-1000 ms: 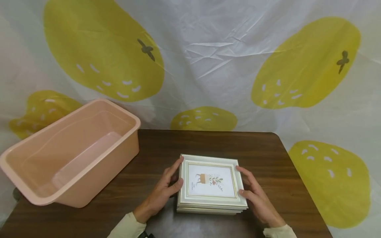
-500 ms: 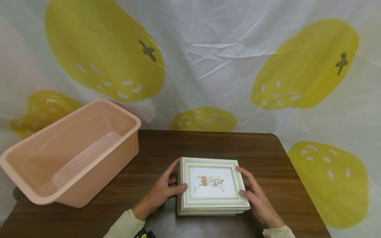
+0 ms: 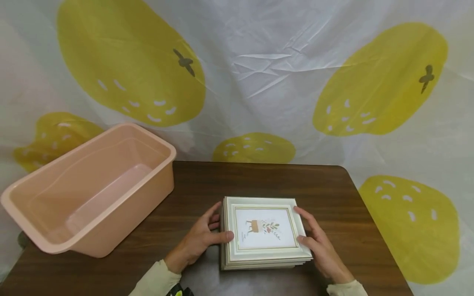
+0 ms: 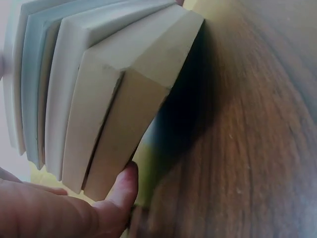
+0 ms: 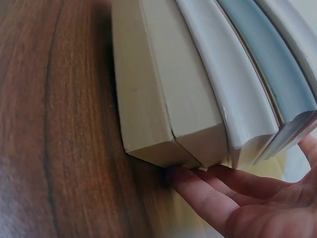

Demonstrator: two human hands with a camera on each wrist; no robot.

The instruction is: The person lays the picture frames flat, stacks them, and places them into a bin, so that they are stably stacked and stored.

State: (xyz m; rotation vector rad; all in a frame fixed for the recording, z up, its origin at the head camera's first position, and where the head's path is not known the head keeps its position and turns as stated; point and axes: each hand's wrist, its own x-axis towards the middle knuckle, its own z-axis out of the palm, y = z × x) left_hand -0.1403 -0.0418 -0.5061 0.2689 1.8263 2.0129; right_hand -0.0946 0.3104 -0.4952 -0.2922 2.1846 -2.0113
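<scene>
In front of me is a stack of several picture frames [image 3: 266, 229], whitish with gold inner lines. The top one shows a print of a brown animal with flowers. My left hand [image 3: 196, 240] grips the stack's left side, its thumb on the top frame's border. On the right side my right hand [image 3: 323, 248] holds the stack, thumb near the top edge. The left wrist view has cream, white and bluish frame edges [image 4: 94, 114] with a fingertip at the lowest one. In the right wrist view, fingers [image 5: 208, 198] touch the ends of the frame edges [image 5: 198, 84].
A pink plastic tub [image 3: 138, 213] with nothing visible inside stands at the left of the dark wooden table [image 3: 259, 176]. Behind the table hangs a pale cloth [image 3: 259, 102] printed with yellow fruit.
The top frame has shifted slightly toward me and right. My left thumb has moved onto its border, and my left fingers slid a little down the side. The right hand stays nearly still.
</scene>
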